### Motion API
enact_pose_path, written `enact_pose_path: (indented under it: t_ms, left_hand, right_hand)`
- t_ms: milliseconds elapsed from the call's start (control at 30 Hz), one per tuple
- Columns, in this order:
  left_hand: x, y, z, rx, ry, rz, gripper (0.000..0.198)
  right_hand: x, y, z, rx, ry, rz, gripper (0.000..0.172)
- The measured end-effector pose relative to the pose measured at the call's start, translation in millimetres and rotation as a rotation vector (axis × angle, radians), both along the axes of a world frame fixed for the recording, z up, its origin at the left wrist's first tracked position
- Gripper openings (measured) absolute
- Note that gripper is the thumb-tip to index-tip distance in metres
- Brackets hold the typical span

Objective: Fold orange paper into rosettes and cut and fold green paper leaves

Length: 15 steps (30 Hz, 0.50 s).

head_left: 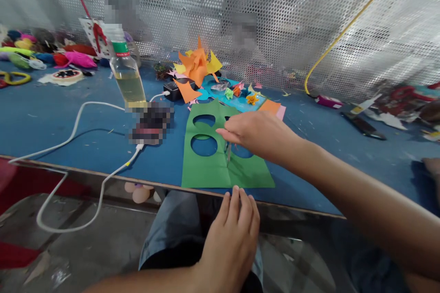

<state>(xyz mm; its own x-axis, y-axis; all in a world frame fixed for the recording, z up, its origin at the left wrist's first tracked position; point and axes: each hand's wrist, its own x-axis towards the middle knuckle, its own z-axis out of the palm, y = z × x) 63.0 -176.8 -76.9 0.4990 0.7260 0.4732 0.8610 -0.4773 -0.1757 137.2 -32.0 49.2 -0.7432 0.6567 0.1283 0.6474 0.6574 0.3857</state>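
Note:
A sheet of green paper [206, 171] with round holes cut in it lies at the table's front edge, a fold running down its middle. Over its right half, my right hand [249, 130] is closed around the top of what looks like a drawing compass [228, 153]. Its thin metal legs point down at the paper near the fold, and its head is hidden in my fingers. Below the sheet, my left hand [233, 233] is open at the table edge, fingers stretched forward and fingertips close to the paper's lower edge.
A glass bottle of yellowish liquid [128, 80] stands left, beside a blurred phone [151, 123] with a white cable [99, 197] hanging off the edge. Orange paper scraps [195, 66] and small paper stars [252, 99] lie behind. A dark phone [363, 125] lies right. Perforated metal backs the table.

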Motion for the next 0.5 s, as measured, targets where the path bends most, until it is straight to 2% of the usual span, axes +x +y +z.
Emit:
enact_pose_path:
  t_ms: [100,300,400,500]
  left_hand:
    - [0.4,0.2,-0.9,0.012,-0.007,-0.002,0.043]
    - [0.2,0.3,-0.4,0.013,-0.004,0.009,0.041]
    - [-0.3,0.0,-0.8,0.019,-0.006,0.007,0.041]
    - [-0.5,0.0,-2.2,0.019,-0.011,0.006,0.041]
  right_hand:
    - [-1.6,0.5,-3.0,-0.024,0.018,0.151,0.041]
    - [1.8,-14.9,-3.6,0.069,0.048,0.453,0.039]
    - [9.0,-23.5,-1.6,0.08,0.034,0.502,0.036]
    - [20.1,-27.4,0.3,0.107,-0.023,0.475,0.033]
